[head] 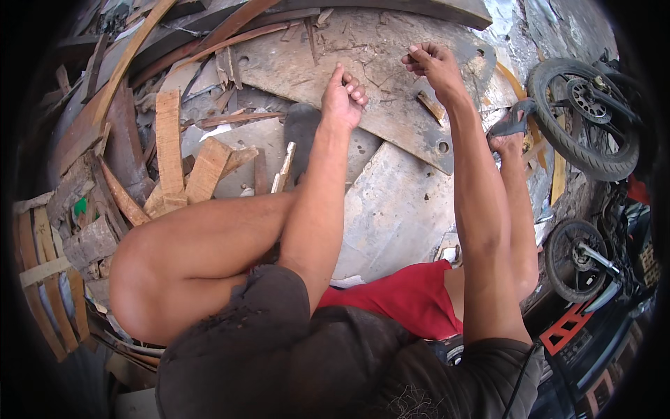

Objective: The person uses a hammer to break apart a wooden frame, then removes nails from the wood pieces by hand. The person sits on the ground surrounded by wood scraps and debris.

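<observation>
Over the worn wooden board (293, 68), my left hand (346, 99) is turned partly palm up. Its fingers are loosely curled, the thumb is raised, and nothing shows in its grasp. Farther right, my right hand (433, 67) hovers above the same board with bent fingers close to the thumb. Whether something small sits between those fingertips, I cannot tell. A short split piece of wood (431, 109) lies on the board just below my right hand. Splinters and wood scraps (361, 47) are scattered beyond both hands. The board has round holes near its corners.
Loose wood blocks (168, 141) and offcuts are piled at left, by my bent knee. A thick beam (398, 10) crosses the far side. Motorcycle wheels (583, 118) stand at right, near my sandalled foot (510, 131). A pale sheet (392, 209) lies before me.
</observation>
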`<state>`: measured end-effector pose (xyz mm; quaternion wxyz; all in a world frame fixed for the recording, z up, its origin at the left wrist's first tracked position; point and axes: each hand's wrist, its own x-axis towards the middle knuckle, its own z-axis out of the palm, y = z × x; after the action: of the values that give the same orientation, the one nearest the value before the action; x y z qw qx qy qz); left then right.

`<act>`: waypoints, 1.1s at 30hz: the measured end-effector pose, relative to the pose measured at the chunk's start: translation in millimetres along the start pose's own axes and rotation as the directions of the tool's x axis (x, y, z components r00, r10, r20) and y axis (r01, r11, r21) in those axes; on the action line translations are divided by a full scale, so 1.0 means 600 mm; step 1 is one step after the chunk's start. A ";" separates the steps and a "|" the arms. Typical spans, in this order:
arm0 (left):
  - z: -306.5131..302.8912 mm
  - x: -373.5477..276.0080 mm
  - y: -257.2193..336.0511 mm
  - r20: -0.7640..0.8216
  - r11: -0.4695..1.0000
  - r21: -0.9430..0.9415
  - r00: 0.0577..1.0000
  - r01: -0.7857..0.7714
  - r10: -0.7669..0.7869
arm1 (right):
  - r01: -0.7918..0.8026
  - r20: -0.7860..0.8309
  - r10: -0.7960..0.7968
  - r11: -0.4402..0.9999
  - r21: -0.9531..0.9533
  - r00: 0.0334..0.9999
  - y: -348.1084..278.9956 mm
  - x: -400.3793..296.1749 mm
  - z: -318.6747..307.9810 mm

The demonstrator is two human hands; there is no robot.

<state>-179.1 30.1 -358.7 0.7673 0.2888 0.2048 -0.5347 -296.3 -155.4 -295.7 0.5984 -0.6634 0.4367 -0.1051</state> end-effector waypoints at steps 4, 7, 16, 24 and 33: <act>0.031 -0.022 -0.015 0.024 0.982 0.184 0.998 0.049 -0.054 | -0.054 0.046 0.047 0.987 0.153 0.998 -0.014 -0.064 -0.012; 0.062 -0.043 -0.022 0.128 0.927 0.372 0.986 0.053 -0.108 | -0.147 0.151 0.092 0.898 0.414 0.984 -0.027 -0.094 -0.012; 0.135 -0.082 -0.028 0.258 0.746 0.662 0.956 -0.070 -0.140 | -0.057 -0.004 0.058 0.987 0.151 0.998 -0.039 -0.136 -0.020; 0.144 -0.086 -0.040 0.288 0.856 0.505 0.957 -0.112 -0.045 | 0.148 -0.138 -0.130 0.981 0.126 0.982 -0.043 -0.168 -0.010; 0.160 -0.094 -0.029 0.314 0.948 0.315 0.937 0.046 -0.150 | 0.482 -0.261 -0.610 0.770 -0.417 0.748 -0.057 -0.180 0.015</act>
<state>-214.0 1.4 -255.3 0.7094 0.2973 0.0016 -0.6390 -339.2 -76.5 -226.2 0.3260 -0.8177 0.3390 -0.3319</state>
